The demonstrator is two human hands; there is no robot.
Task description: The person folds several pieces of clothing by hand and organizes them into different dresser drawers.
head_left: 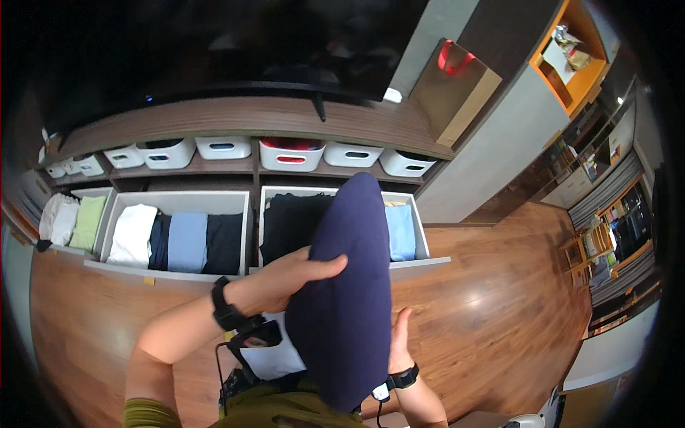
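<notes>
At the left end of the low wooden shelf unit, a small open drawer [71, 222] holding white and light green folded cloths is being shown. Beside it, a wide white drawer [178, 202] is standing open, with folded white, light blue and dark navy garments [187, 242] packed upright in a row. Above, a row of white plastic storage bins [222, 148] is being carried on the upper shelf.

Over the wooden floor [499, 285] in front of the drawers, a long, dark navy folded fabric garment [347, 285] is being held up. The left hand [289, 278] is being pressed flat against its left side, fingers [328, 267] stretched across the cloth and thumb behind. The right hand [399, 342] is being held against its lower right edge, fingers straight and wide; whether it is gripping cannot be told.

Behind the garment, a second white drawer [417, 239] with black and light blue folded clothes is lying open.

The garment is judged soft, light and limp; it would best be supported along its folded edges, from both sides.
</notes>
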